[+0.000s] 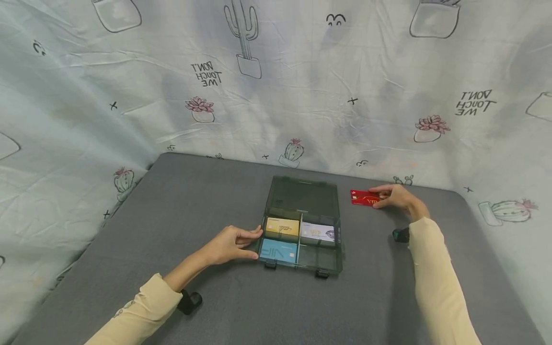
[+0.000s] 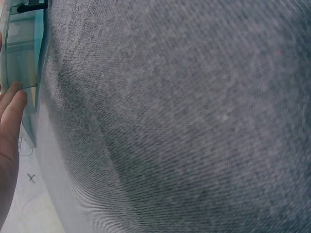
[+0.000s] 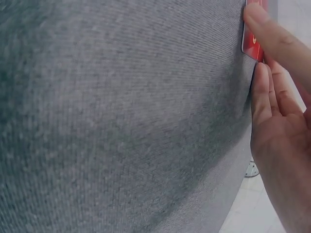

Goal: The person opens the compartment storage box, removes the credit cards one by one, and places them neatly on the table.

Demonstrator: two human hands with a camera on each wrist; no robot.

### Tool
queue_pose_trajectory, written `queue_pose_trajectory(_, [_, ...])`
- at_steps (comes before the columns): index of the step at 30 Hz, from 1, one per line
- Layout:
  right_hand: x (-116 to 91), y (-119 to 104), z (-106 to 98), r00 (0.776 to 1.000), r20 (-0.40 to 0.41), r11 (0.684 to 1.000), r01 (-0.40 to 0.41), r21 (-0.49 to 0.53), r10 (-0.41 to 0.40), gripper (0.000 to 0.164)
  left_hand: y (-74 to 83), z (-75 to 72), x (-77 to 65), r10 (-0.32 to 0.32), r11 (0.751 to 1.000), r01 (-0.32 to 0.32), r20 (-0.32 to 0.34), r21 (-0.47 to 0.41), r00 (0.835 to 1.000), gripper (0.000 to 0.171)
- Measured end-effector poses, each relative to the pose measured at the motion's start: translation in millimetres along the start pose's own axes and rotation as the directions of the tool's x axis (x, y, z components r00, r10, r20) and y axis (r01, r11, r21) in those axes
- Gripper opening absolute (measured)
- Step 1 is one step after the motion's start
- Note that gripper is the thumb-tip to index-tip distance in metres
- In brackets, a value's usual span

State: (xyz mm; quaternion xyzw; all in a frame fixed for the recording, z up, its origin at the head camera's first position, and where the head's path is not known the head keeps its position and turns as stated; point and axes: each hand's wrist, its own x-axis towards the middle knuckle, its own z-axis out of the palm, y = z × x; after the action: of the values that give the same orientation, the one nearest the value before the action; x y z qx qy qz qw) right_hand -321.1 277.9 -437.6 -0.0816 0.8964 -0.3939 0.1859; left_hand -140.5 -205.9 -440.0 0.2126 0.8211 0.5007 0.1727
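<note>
A dark translucent box (image 1: 319, 258) lies with its lid (image 1: 305, 196) folded back, away from me. It has several compartments: a gold card (image 1: 276, 225) in the back left, a silver-white card (image 1: 312, 231) in the back right, and a blue card (image 1: 272, 249) in the front left. My left hand (image 1: 230, 245) touches the box's left side, thumb near the front corner and fingers extended. To the right of the box, my right hand (image 1: 396, 197) pinches a red card (image 1: 359, 196) by its right end. The right wrist view shows the thumb on the card's face.
The box rests on a grey cloth-covered table (image 1: 194, 191). Behind and beside it hangs a white curtain (image 1: 302, 72) printed with cacti. Black wrist straps show at the left wrist (image 1: 189, 301) and right wrist (image 1: 401, 235).
</note>
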Motion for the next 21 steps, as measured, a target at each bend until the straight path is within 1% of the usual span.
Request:
queue_pose_trajectory(7, [-6.6, 2.3, 1.2, 1.0, 0.004, 0.999, -0.027, 0.034, 0.027, 0.064, 2.0, 0.0, 0.2, -0.01, 1.0, 0.01, 0.005, 0.008, 1.0, 0.06])
queue_pose_trajectory(13, [-5.4, 3.7, 1.5, 1.0, -0.013, 0.997, -0.008, 0.077, 0.009, 0.065, 2.1, -1.8, 0.8, -0.01, 1.0, 0.01, 0.003, -0.003, 1.0, 0.059])
queue_pose_trajectory(17, [-3.8, 3.9, 0.9, 1.0, -0.016, 0.996, 0.006, 0.088, -0.005, 0.063, 4.2, -2.9, 1.7, -0.012, 1.0, 0.012, -0.001, 0.013, 1.0, 0.059])
queue_pose_trajectory(21, [-2.0, 4.4, -0.6, 1.0, -0.011, 0.995, 0.01, 0.097, -0.009, 0.063, 7.1, -2.8, 2.2, -0.015, 1.0, 0.015, -0.004, 0.01, 1.0, 0.06])
